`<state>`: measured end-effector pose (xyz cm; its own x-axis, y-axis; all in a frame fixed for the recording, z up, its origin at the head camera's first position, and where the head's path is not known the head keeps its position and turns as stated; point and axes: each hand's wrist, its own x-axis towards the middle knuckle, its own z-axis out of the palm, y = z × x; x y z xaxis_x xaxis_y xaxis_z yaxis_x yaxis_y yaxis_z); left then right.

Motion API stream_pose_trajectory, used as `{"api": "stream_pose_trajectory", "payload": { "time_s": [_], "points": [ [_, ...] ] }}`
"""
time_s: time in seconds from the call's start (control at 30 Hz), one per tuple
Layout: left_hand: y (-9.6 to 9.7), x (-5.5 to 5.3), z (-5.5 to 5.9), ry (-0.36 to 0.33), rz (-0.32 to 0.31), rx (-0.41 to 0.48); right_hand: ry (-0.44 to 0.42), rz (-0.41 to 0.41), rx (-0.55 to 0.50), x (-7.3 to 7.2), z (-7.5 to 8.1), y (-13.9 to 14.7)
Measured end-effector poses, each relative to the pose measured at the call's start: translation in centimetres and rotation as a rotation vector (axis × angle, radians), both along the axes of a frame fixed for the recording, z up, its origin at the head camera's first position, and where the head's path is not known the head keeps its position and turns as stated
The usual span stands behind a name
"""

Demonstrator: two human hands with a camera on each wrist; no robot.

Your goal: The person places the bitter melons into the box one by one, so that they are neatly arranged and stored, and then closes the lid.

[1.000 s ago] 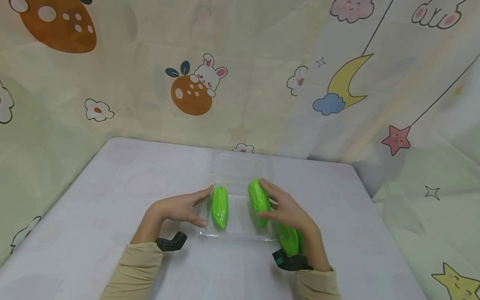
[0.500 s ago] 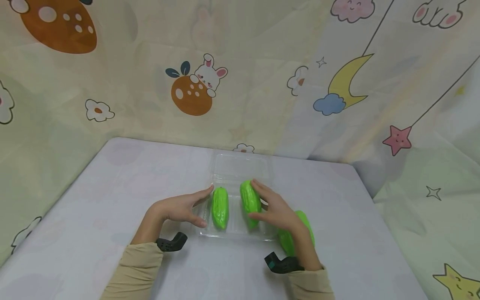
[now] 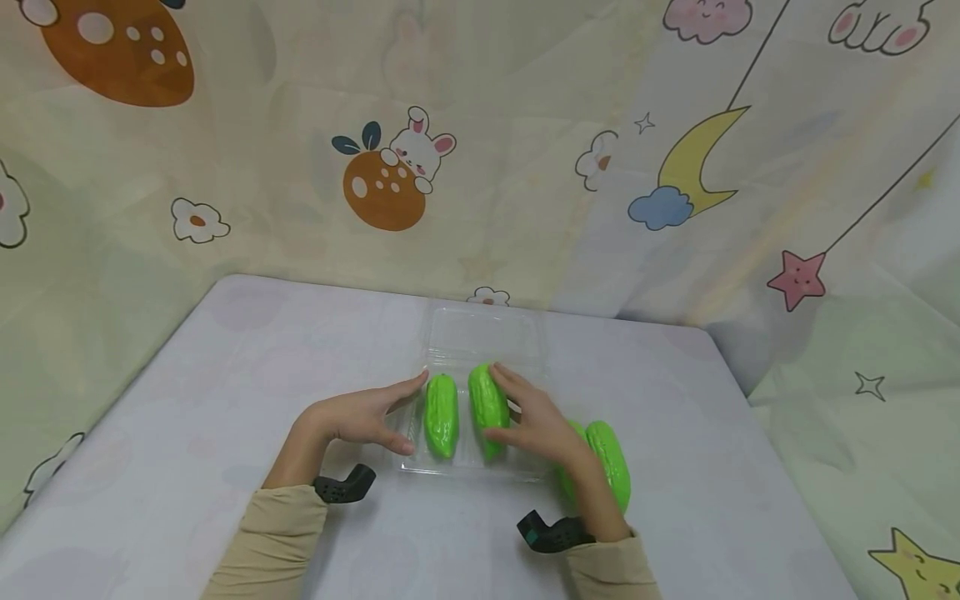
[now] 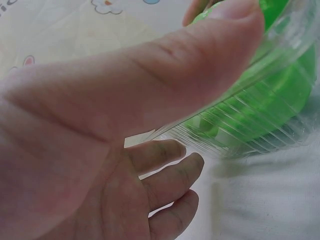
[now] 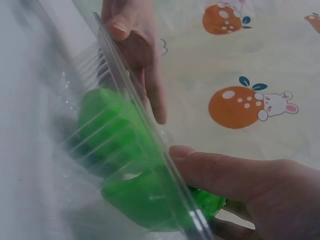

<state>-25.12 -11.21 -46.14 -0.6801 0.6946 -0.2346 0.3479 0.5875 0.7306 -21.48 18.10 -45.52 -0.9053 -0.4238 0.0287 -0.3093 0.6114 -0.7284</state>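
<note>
A clear plastic box [image 3: 450, 471] with its hinged lid [image 3: 483, 331] folded back lies mid-table. One bright green bitter melon [image 3: 441, 417], lumpy and tapered, rests in its left part. My right hand [image 3: 536, 427] grips a second bitter melon [image 3: 486, 400] between thumb and fingers, over the box's middle, close beside the first. In the right wrist view, this bitter melon [image 5: 145, 202] is partly behind the clear wall. My left hand [image 3: 362, 417] is at the box's left side, thumb and fingers spread; the left wrist view has the thumb along the rim.
Two more green bitter melons lie side by side right of the box: one in plain view [image 3: 609, 458], the other [image 3: 576, 429] mostly behind my right forearm. Black wrist cameras sit on the left wrist [image 3: 345, 485] and right wrist [image 3: 551, 533]. A printed curtain [image 3: 262, 167] stands behind the table.
My right hand has moved left with its bitter melon, bringing it nearer the first one. The bitter melons on the right have come further into view. My left hand has stayed put.
</note>
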Motion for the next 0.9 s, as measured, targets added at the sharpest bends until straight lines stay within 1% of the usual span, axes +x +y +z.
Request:
{"api": "stream_pose_trajectory", "payload": {
  "time_s": [0.27,0.47,0.73,0.9],
  "points": [
    [0.0,0.1,0.1,0.0,0.006,-0.007,0.023,0.018,0.018,-0.1,-0.5,-0.6],
    [0.0,0.1,0.1,-0.008,0.005,-0.001,0.034,0.01,0.042,-0.3,-1.0,-0.9],
    [0.1,0.2,0.3,-0.004,0.006,-0.003,0.009,-0.001,0.042,-0.4,-1.4,-1.1],
    [0.2,0.2,0.4,-0.008,0.003,0.001,0.009,-0.016,0.072,-0.4,-1.5,-1.1]
  ]
}}
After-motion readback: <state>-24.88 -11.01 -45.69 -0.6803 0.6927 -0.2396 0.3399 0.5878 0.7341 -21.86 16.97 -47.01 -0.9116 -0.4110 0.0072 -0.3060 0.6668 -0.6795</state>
